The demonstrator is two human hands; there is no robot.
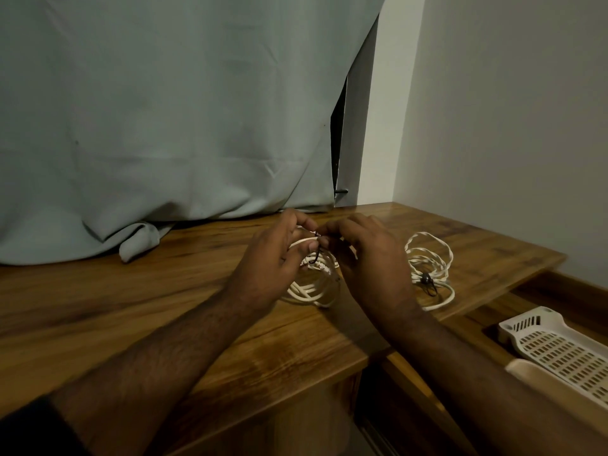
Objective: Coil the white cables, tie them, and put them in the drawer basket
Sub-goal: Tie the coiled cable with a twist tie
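Both hands, the left hand (263, 268) and right hand (368, 264), pinch a thin black tie (315, 250) over a coiled white cable (314, 289) mid-bench (131, 307), a tied coil (427, 268) lying beside it near the right edge above the drawer basket (559, 353).

home rm | wood desk (131, 301) | grey curtain (164, 110) | plain wall (510, 126) | open drawer (493, 320)
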